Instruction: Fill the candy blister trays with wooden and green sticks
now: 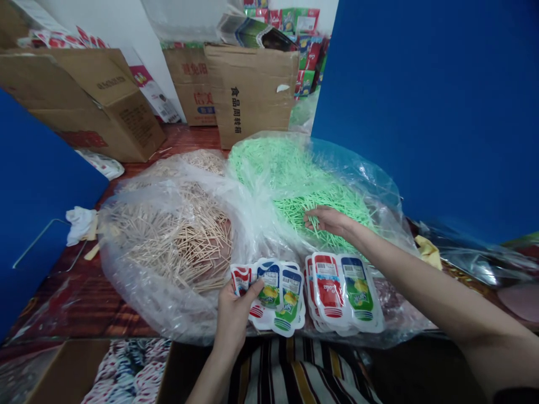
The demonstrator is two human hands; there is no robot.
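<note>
My left hand pinches a small soda-printed packet, with its thumb on the front. The packet's lower end is over a pile of larger white-edged packets with cola and Sprite prints. Beside that pile lies a second stack of the same double packets, which neither hand touches. My right hand reaches into a clear plastic bag of thin green sticks. Its fingers are closed around a few green sticks at the near side of the heap; the exact number is hidden.
Left of the green sticks, another clear bag holds thin tan sticks. Cardboard boxes stand at the back. Blue panels flank both sides. Below the table edge, a box holds patterned twisted pieces.
</note>
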